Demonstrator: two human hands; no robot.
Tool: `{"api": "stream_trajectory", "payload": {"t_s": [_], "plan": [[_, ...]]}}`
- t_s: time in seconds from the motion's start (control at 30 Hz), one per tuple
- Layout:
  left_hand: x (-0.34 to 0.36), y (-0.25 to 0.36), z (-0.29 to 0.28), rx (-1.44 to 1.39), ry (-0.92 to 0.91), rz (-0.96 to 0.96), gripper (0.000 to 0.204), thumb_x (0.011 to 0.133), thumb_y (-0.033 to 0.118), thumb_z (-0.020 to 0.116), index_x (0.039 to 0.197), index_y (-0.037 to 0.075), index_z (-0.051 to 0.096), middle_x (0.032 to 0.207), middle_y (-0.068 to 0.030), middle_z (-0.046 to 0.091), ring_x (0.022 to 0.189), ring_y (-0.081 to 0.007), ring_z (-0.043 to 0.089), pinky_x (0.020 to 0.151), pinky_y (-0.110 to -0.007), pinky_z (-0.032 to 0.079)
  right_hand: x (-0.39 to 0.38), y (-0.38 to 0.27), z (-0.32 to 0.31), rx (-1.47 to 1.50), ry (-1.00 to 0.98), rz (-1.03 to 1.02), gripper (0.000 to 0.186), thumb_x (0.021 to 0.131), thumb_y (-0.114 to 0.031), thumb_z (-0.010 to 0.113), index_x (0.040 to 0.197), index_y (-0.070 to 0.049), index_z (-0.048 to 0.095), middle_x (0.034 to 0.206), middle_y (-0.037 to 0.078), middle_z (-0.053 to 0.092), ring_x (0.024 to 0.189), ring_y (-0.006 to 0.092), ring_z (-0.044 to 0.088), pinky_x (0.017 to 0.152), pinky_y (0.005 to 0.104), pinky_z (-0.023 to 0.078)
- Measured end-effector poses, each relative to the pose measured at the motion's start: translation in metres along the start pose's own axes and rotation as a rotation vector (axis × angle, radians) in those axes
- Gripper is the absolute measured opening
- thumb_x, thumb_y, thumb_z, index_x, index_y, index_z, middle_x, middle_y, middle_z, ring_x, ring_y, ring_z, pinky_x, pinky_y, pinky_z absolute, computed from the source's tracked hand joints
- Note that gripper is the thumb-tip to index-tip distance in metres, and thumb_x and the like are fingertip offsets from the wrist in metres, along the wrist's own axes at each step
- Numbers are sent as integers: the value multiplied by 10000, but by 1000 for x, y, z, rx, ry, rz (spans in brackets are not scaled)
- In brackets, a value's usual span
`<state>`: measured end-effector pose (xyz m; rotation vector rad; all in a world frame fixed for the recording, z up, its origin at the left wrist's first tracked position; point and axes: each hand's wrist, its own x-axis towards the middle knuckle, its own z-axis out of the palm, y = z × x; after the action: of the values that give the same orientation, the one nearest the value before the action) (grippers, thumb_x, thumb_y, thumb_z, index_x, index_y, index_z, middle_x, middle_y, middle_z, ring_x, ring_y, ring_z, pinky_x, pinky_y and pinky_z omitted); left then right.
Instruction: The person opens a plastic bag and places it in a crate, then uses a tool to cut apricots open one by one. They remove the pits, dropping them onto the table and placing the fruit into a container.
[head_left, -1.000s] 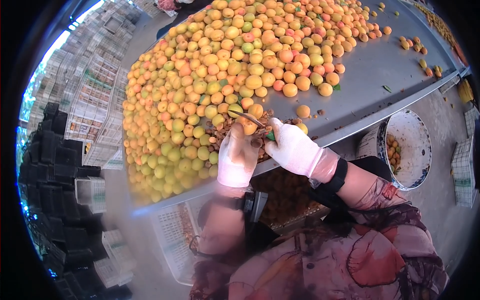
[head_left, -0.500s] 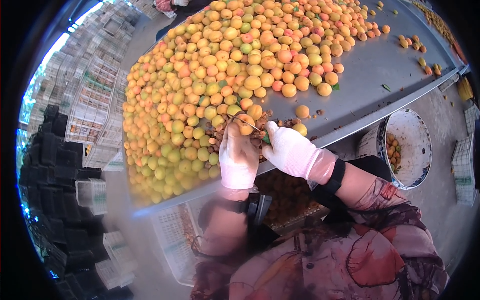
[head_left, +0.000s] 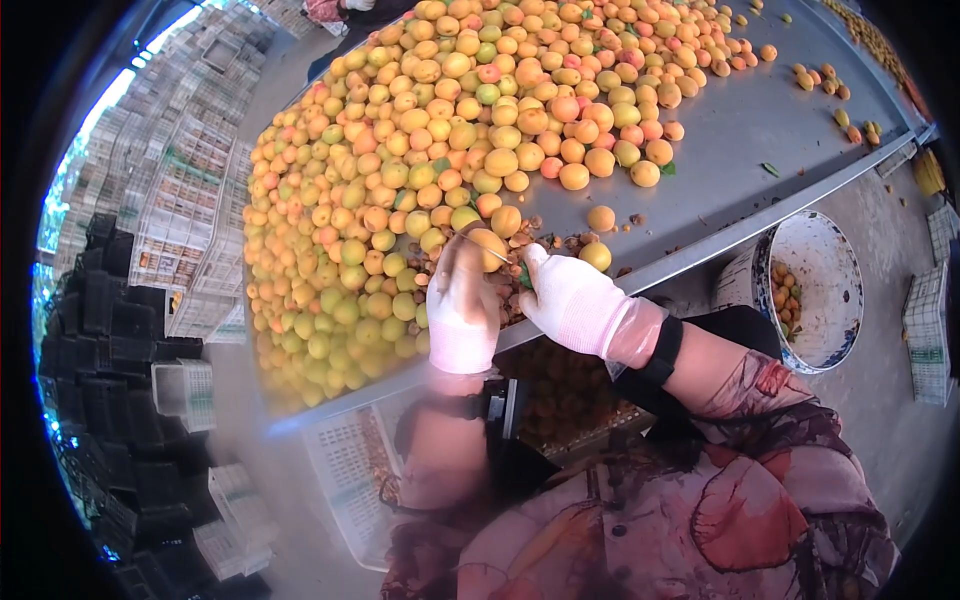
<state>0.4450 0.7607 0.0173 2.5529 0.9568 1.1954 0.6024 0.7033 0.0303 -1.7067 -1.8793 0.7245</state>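
An apricot [head_left: 487, 250] is gripped in the closed, gloved fingers of my left hand [head_left: 463, 305], at the near edge of a metal table. My right hand [head_left: 575, 295], also in a white glove, is closed around a small knife [head_left: 525, 275] with a green handle. Its thin blade points left and lies against the apricot, though how deep it sits cannot be made out. Brown pits or scraps [head_left: 566, 245] lie just beyond my hands. A big heap of yellow-orange apricots [head_left: 400, 140] spreads to the left and far side.
The grey tabletop [head_left: 715, 160] ends at a raised metal edge. To the right stands a white bucket [head_left: 845, 250] with fruit pieces inside. Below the table are a white crate [head_left: 340, 460] and a container of dark pieces [head_left: 575, 390]. Stacked crates [head_left: 190, 200] rise at left.
My left hand has turned slightly and shifted a little left with the apricot. The right hand stays close beside it with the knife, having moved slightly left.
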Motion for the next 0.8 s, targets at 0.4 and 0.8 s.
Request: {"api": "stream_trajectory", "payload": {"t_s": [0.4, 0.8], "plan": [[-7, 13, 6, -109, 21, -211, 227, 991, 38, 479, 1196, -57, 505, 1032, -131, 644, 804, -198, 632, 699, -311, 534, 2, 1, 5, -54, 1, -17, 288, 916, -214, 553, 1038, 43, 513, 796, 238, 663, 786, 418, 669, 696, 491, 535], [-1, 21, 3, -908, 275, -838, 435, 1046, 404, 480, 1048, -14, 604, 784, -3, 563, 703, -81, 494, 690, -276, 451, 1, -6, -10, -96, -92, 9, 264, 934, -177, 503, 1074, 44, 541, 820, 230, 684, 791, 409, 682, 698, 489, 543]]}}
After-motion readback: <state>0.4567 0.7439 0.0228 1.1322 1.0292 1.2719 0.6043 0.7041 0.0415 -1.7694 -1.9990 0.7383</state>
